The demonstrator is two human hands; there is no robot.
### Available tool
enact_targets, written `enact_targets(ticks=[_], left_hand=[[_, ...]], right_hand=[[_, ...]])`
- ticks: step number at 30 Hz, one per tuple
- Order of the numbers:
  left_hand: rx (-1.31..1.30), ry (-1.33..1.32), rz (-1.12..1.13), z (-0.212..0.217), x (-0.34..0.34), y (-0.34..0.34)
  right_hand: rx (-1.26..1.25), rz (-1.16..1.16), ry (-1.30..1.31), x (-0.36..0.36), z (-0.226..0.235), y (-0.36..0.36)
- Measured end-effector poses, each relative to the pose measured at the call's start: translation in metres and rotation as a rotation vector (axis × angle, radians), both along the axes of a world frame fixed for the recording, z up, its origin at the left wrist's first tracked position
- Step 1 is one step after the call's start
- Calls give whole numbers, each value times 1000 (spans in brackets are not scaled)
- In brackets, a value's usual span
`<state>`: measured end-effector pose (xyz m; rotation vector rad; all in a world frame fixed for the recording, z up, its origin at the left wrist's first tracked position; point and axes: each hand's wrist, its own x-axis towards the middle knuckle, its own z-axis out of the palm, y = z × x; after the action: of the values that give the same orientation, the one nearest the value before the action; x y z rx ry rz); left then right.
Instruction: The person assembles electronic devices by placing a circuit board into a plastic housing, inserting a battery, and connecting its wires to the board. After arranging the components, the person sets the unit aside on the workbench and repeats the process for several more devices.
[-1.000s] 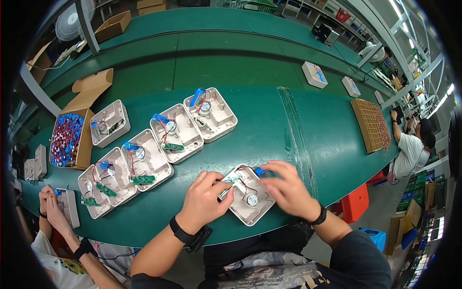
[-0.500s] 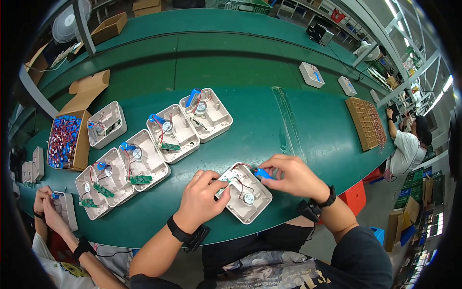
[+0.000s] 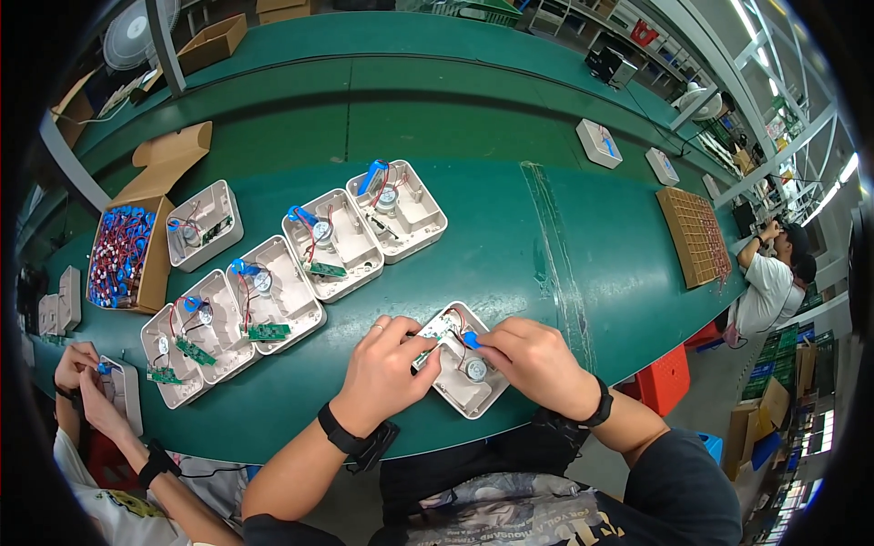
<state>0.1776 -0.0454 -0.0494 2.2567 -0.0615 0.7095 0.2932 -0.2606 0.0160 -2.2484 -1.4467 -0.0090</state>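
In front of me on the green table sits an off-white plastic case (image 3: 470, 400) with a round speaker (image 3: 475, 369) and thin red and black wires inside. My left hand (image 3: 387, 364) is closed at the case's left edge, thumb and fingers on a small green circuit board (image 3: 421, 360) that they mostly cover. From the other side my right hand (image 3: 537, 359) pinches a blue wrapped battery (image 3: 471, 339) over the case's interior. Its wires run up to the case's far corner. Whether the battery touches the case floor I cannot tell.
Several similar cases (image 3: 332, 238) with batteries and boards stand in a slanting row at left. Beyond them is a cardboard box (image 3: 157, 264) of blue batteries. A divided brown tray (image 3: 683, 238) lies far right. At lower left, a co-worker's hands (image 3: 82, 373) work on another case.
My right hand has moved left and slightly nearer, bringing the blue battery from the case's right rim to over its interior. My left hand stays at the left edge.
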Motion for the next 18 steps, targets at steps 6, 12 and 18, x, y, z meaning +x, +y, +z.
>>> enact_targets(ticks=[6, 12, 18], left_hand=[[16, 10, -1, 2, 1, 1], [7, 0, 1, 1, 1, 0], [19, -3, -2, 0, 1, 0]], right_hand=[[-6, 24, 28, 9, 8, 8], [5, 118, 99, 31, -4, 25], [47, 114, 129, 36, -11, 27]])
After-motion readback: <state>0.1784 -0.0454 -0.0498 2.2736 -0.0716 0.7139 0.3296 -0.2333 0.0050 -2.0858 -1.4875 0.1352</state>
